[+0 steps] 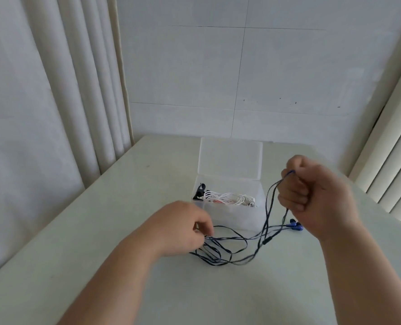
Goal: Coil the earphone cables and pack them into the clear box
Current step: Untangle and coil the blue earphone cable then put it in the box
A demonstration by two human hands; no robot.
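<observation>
Clear box (pixel 230 216): white cables (pixel 230 198) inside | beside it your right grip (pixel 312 195) clamps blue cable (pixel 230 252) | left grip (pixel 180 228) pinches it

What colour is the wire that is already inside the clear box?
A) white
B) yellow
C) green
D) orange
A: a tangle of white cable lies in the open clear box, while the dark blue cable is outside it over the table, gripped by the right hand.
</observation>
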